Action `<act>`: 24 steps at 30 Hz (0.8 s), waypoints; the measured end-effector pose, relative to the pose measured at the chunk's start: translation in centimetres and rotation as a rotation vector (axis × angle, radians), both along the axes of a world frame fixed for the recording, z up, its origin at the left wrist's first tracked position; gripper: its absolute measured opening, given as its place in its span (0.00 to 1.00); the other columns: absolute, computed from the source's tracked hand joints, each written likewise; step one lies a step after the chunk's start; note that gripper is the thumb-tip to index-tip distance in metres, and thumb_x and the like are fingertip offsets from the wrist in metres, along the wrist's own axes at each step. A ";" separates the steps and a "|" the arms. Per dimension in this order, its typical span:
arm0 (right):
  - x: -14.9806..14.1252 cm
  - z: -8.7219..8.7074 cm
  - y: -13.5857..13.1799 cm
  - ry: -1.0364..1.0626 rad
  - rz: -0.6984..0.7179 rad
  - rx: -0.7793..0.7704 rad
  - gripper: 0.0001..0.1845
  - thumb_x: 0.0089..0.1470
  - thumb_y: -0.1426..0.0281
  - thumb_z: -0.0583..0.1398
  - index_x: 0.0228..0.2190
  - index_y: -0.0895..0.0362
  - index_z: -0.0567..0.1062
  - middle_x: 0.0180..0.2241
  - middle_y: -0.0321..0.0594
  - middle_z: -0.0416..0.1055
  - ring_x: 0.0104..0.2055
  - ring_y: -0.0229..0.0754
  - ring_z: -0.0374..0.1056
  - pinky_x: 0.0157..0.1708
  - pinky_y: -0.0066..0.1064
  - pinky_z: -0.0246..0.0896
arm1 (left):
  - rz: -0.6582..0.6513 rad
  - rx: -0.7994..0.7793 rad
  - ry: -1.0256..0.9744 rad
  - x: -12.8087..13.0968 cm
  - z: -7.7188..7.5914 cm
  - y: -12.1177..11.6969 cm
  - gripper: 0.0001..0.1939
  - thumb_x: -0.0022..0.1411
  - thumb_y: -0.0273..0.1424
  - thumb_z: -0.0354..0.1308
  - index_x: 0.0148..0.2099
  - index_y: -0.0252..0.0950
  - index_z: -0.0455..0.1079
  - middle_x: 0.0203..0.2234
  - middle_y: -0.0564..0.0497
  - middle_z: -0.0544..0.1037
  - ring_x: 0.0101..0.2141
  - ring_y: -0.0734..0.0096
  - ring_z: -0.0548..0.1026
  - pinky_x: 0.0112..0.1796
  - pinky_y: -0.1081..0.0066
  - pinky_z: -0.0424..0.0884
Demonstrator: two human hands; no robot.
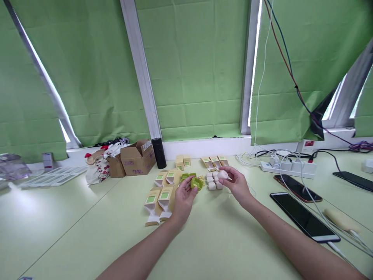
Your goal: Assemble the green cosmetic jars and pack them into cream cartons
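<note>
My left hand [185,196] is closed on a small green cup-shaped case [196,184], its hollow side turned partly toward me. Between the thumb and fingers of my right hand [236,182] is a small rounded white piece [223,175]; its exact kind does not show. Just below and left of that piece sit several similar white pieces [211,185] in a block. More green cases [184,177] lie behind my left hand. Beside it stand several tan cardboard boxes [164,195] with green squares and flaps open toward me.
Further tan boxes [215,162] stand at the back, near a black cylinder [159,153] and a brown carton [138,158]. At right lie a white-framed phone [304,216], a darker phone [297,188], cables and a white power strip [288,168]. A white tray [54,177] is far left.
</note>
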State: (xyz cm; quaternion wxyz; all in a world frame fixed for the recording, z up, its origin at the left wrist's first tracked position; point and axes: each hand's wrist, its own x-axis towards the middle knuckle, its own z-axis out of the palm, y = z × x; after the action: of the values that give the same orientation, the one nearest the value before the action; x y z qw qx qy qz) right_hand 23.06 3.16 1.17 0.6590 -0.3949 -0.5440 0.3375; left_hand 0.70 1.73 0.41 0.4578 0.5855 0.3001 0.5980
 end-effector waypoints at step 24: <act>1.0 0.0 -0.8 -1.448 -0.233 -0.061 0.16 0.49 0.80 0.63 0.39 0.54 0.80 0.41 0.42 0.79 0.46 0.49 0.71 0.41 0.36 0.54 | 0.007 0.022 0.017 0.0 -0.6 0.2 0.30 0.60 0.44 0.71 0.59 0.35 0.71 0.55 0.37 0.79 0.56 0.53 0.77 0.59 0.55 0.71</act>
State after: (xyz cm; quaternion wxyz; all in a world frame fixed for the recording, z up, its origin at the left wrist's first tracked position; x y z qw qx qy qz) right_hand 24.06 2.41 1.14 0.1548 -0.5925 -0.7879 -0.0653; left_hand 0.67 1.93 -0.17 0.4466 0.5945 0.2996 0.5978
